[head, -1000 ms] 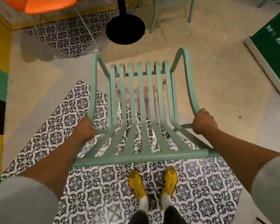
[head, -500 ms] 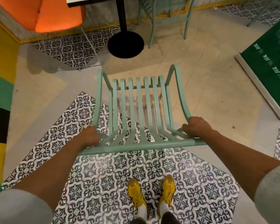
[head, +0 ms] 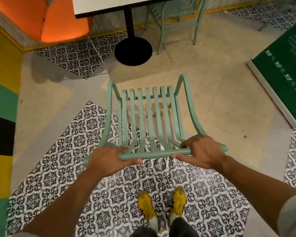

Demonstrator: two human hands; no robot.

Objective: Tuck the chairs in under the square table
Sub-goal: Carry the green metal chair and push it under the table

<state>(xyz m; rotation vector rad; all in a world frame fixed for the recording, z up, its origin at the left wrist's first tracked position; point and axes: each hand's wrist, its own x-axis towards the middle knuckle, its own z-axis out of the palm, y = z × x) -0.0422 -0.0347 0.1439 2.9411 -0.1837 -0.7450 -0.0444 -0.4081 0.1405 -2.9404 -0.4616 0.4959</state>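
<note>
A mint-green slatted metal chair (head: 149, 117) stands in front of me, its seat pointing towards the table. My left hand (head: 108, 159) grips the left part of the chair's top back rail. My right hand (head: 200, 151) grips the right part of the same rail. The square white table (head: 109, 5) is at the top of the view on a black post with a round black base (head: 133, 51). The chair's front edge sits a short way back from that base.
An orange chair (head: 58, 19) stands at the table's left. A second mint-green chair (head: 176, 19) is at the table's far right side. A green board (head: 284, 71) leans at the right. My yellow shoes (head: 162, 207) stand on patterned tiles behind the chair.
Both hands have shifted from the chair's side arms onto its top back rail. The chair has moved forward towards the table, and more of the table shows.
</note>
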